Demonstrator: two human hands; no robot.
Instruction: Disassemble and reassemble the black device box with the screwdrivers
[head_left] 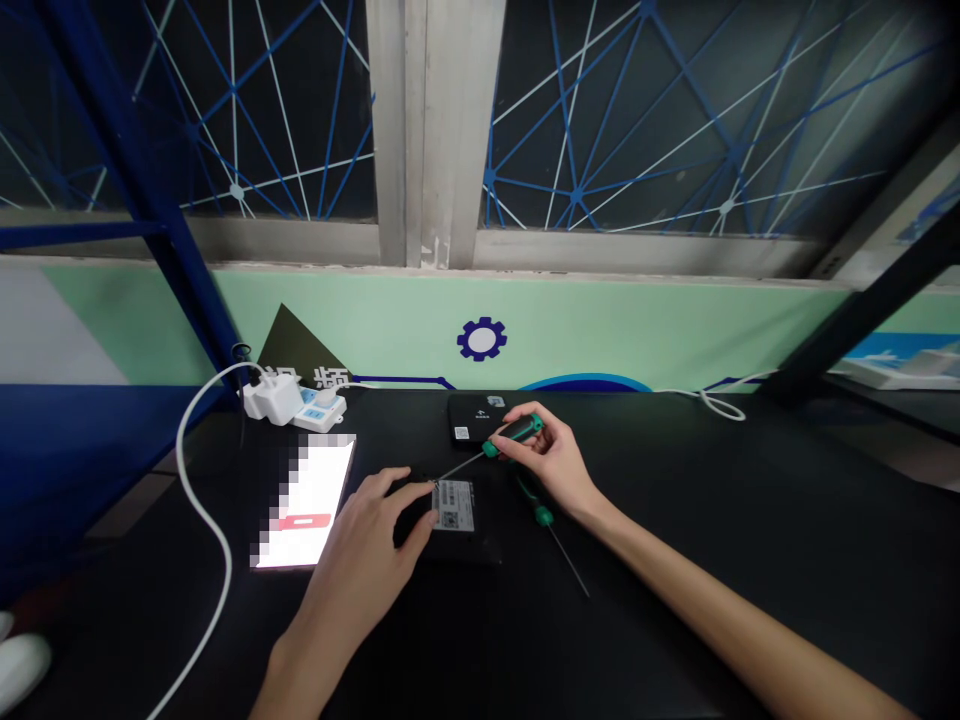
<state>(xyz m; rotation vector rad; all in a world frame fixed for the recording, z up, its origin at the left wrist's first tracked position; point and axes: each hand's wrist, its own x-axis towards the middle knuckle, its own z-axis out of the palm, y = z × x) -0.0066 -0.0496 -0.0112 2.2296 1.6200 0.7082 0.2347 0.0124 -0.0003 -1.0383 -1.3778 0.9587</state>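
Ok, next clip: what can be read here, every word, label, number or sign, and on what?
Green wall panel: white Chinese characters, partly hidden, perhaps "视频".
Black electronic device under the left hand: barcode label, too small to read.
Second black device: code label and white sticker, too small.
Phone: screen pixelated, unreadable.
Power strip: markings too small.

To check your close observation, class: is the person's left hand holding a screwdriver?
No: the right hand grips the green-and-black screwdriver, while the left hand rests on the black device.
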